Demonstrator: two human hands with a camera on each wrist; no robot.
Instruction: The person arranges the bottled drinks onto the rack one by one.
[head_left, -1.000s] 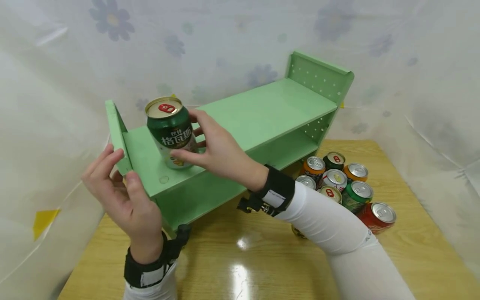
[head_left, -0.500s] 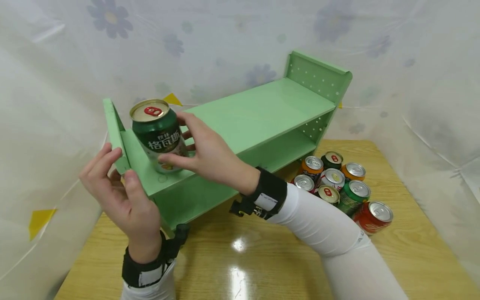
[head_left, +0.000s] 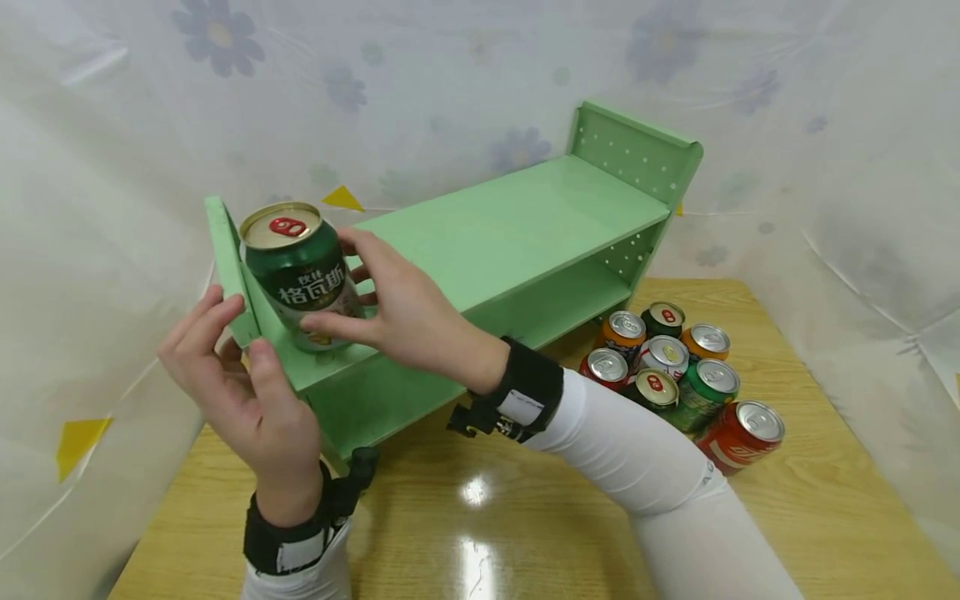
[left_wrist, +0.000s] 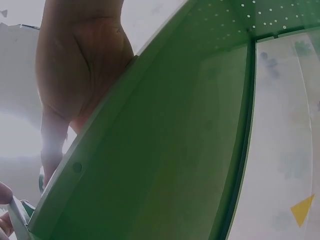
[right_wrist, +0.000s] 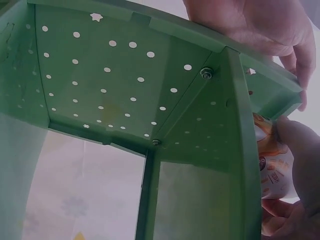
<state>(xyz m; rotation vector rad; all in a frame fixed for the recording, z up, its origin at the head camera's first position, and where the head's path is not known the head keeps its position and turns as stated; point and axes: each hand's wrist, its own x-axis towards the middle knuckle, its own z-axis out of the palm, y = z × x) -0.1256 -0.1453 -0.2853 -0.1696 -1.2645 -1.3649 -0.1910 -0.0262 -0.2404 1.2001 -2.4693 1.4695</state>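
Observation:
My right hand (head_left: 408,321) grips a green-and-white kvass can (head_left: 296,271) with a gold lid and red tab, thumb across its front. It stands upright at the left end of the top deck of a green two-tier shelf (head_left: 517,217), right beside the end panel. My left hand (head_left: 251,400) holds that panel at its front corner, fingers outside and thumb at the front edge. The right wrist view shows the can's white lower part (right_wrist: 275,175) between right thumb and fingers. Left fingertips (left_wrist: 5,194) pinch the panel corner in the left wrist view.
Several drink cans stand grouped on the wooden table (head_left: 795,350) to the right, among them a red can (head_left: 738,437) at the front and an orange can (head_left: 622,333). The shelf's dotted right end panel (head_left: 637,154) rises near the flowered curtain (head_left: 450,75) behind.
My right hand has slid the kvass can leftward along the top deck, up close to the end panel. The left hand has stayed on the panel.

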